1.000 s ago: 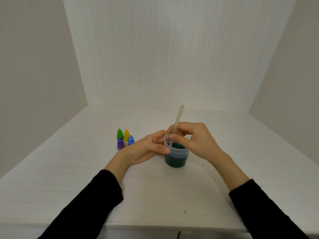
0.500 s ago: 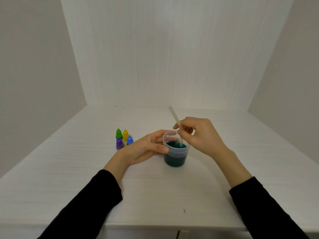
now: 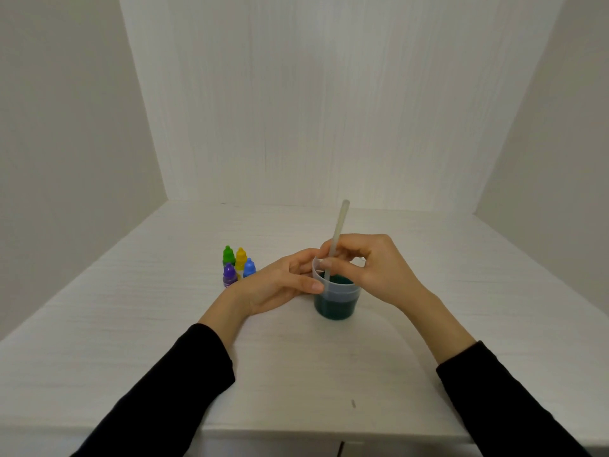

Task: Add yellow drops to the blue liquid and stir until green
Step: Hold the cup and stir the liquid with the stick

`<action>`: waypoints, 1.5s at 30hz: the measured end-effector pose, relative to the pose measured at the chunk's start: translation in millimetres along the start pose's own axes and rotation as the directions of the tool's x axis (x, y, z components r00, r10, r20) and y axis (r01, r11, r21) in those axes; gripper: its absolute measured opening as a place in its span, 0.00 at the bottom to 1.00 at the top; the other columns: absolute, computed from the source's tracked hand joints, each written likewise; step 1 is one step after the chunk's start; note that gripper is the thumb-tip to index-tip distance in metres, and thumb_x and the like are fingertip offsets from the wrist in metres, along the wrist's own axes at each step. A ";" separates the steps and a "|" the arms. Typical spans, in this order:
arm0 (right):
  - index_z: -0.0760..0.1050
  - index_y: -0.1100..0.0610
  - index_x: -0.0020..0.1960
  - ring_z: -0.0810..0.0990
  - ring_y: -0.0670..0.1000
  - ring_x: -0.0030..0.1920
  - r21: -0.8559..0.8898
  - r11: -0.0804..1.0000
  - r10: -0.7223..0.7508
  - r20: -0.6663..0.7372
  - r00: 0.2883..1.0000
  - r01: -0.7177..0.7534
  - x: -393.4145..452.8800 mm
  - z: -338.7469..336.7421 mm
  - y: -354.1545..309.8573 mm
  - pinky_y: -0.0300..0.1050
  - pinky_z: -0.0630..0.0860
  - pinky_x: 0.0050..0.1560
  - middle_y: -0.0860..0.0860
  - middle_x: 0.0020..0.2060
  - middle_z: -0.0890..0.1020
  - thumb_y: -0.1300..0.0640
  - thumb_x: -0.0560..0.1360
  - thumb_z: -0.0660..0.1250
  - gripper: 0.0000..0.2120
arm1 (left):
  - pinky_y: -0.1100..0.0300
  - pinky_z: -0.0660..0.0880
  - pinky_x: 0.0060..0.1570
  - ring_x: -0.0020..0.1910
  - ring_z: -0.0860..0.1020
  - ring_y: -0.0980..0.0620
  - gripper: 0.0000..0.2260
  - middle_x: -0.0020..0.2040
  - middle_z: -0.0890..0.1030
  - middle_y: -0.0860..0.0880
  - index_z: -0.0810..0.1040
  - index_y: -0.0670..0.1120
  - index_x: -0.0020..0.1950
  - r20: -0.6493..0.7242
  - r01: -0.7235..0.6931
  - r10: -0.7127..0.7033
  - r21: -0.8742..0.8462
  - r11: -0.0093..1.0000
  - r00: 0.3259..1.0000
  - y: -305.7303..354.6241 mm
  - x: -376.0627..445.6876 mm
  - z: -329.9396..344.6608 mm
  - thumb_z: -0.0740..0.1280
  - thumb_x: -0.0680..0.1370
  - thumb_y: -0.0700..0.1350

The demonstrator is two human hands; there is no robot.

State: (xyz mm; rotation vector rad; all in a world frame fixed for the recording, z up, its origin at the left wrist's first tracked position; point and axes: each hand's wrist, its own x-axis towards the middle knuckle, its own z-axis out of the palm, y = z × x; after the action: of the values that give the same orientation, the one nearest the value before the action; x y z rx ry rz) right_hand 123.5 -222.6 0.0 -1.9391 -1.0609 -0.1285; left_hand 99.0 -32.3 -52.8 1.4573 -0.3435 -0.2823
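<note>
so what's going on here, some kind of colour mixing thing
A person is stirring liquid in a clear cup on a white table. The right hand pinches a pale stir stick dipped into the cup, while the left hand holds the cup's side. The liquid looks dark green. Four capped dropper bottles stand to the left, untouched.

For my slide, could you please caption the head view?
Right hand stirs dark green liquid with a stick while left hand steadies the cup.
</note>
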 end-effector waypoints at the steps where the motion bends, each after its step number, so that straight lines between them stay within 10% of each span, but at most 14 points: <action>1: 0.82 0.50 0.47 0.82 0.43 0.41 -0.003 1.000 0.005 -0.002 1.000 -0.005 0.3 1.1 0.0 0.34 0.77 0.45 0.46 0.39 0.85 0.58 0.72 0.71 0.05 | 0.47 0.66 0.72 0.72 0.70 0.49 0.31 0.72 0.72 0.48 0.66 0.49 0.74 0.005 -0.003 0.003 0.004 1.000 1.000 0.0 0.5 0.2 0.66 0.72 0.33; 16: 0.81 0.51 0.50 0.79 0.49 0.39 -0.314 0.949 0.001 -0.036 0.999 -0.012 3.2 -9.4 1.9 0.47 0.79 0.45 0.46 0.40 0.82 0.58 0.75 0.66 0.07 | 0.59 0.73 0.60 0.67 0.74 0.49 0.31 0.67 0.77 0.47 0.71 0.48 0.69 -0.018 0.030 -0.031 -0.028 0.999 0.999 -0.8 0.7 -1.7 0.73 0.67 0.41; 33: 0.82 0.50 0.47 0.82 0.42 0.42 -0.012 0.999 0.030 0.009 1.000 -0.030 2.2 0.2 0.6 0.34 0.77 0.46 0.45 0.40 0.85 0.56 0.72 0.71 0.05 | 0.48 0.66 0.71 0.71 0.70 0.49 0.32 0.72 0.73 0.49 0.65 0.49 0.75 -0.001 0.006 -0.006 0.001 1.000 1.000 -2.0 1.3 -1.7 0.66 0.72 0.33; 45: 0.81 0.50 0.51 0.79 0.49 0.40 -0.349 0.937 -0.020 -0.034 0.999 0.007 3.4 -8.0 2.5 0.47 0.78 0.44 0.46 0.41 0.82 0.57 0.76 0.65 0.07 | 0.62 0.74 0.58 0.65 0.76 0.53 0.29 0.64 0.80 0.51 0.72 0.49 0.68 -0.026 0.035 -0.035 -0.026 0.999 0.999 -0.5 0.3 -0.9 0.72 0.67 0.40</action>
State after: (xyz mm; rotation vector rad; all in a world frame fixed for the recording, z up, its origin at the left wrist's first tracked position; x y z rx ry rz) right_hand 129.9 -227.0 4.7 -2.2365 -1.0830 -0.3824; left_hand 99.7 -31.6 -53.4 1.4420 -0.2922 -0.2943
